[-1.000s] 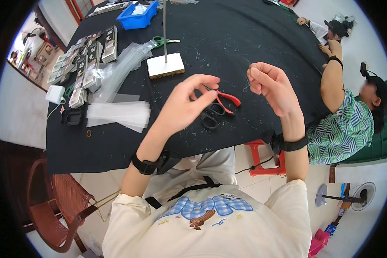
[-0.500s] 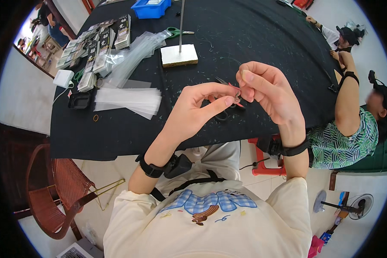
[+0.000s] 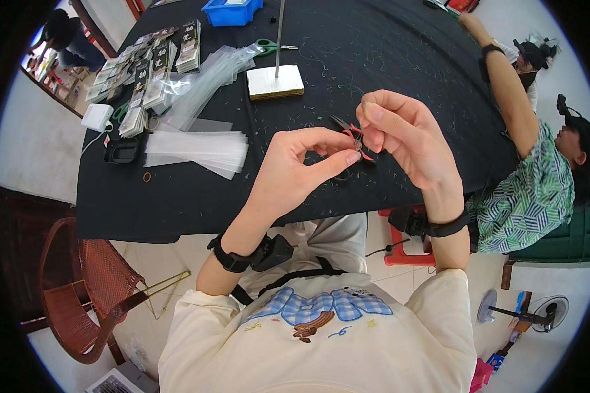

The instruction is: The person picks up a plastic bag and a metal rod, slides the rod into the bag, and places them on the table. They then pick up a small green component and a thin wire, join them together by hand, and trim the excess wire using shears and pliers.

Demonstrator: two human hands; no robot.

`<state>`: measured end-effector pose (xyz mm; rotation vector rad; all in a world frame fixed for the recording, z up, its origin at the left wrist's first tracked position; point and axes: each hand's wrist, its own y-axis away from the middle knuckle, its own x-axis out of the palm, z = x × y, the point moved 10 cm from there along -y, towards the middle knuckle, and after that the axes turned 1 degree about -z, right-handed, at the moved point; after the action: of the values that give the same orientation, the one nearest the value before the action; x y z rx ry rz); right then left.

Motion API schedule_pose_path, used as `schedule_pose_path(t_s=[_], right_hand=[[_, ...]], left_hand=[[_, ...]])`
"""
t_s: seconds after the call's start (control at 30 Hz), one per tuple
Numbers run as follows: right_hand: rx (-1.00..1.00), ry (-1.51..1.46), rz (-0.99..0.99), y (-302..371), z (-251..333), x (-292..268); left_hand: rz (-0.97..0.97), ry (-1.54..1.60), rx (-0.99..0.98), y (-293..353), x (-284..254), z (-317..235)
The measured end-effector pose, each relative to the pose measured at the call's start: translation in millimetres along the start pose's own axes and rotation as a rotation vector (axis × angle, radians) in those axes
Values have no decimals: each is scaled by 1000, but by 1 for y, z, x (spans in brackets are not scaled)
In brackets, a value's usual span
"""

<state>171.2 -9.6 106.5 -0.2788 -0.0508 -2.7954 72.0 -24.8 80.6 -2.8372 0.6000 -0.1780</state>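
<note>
Over the near part of the black-covered table, my left hand (image 3: 298,164) has its thumb and index finger closed on something tiny I cannot make out. Close by on the right, my right hand (image 3: 413,134) is closed in a pinch. From its fingertips a thin dark thread (image 3: 351,87) trails up over the cloth. Behind and below both hands lie pliers (image 3: 339,122) with red handles, partly hidden by the fingers. A dark loop handle (image 3: 342,175) peeks out beneath the left fingertips.
A metal rod stands on a white block (image 3: 275,82). Left of it lie clear plastic sleeves (image 3: 206,88), white strips (image 3: 196,150), card packs (image 3: 141,92), green-handled scissors (image 3: 269,47) and a black tray (image 3: 122,150). A blue bin (image 3: 233,12) sits farther back. A co-worker (image 3: 524,177) sits right.
Both my hands keep their pinches and shift only slightly; more of the pliers shows between them. The co-worker's arm at right has stretched forward over the table.
</note>
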Motion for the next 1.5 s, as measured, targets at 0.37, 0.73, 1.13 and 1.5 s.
schedule_pose_path(t_s=[0.37,0.73,1.13,1.5], right_hand=[[-1,21,-5,3,-2,1],[13,18,-3,-1,-6,1],[10,21,-40,-2,-10,-5],[-11,312,-109,16,-21,-11]], left_hand=[[-34,52,-7,2,-2,1],[-22,6,20,0,-2,1],[-32,57,-2,1,-3,4],[-87,-10,-20,4,-10,10]])
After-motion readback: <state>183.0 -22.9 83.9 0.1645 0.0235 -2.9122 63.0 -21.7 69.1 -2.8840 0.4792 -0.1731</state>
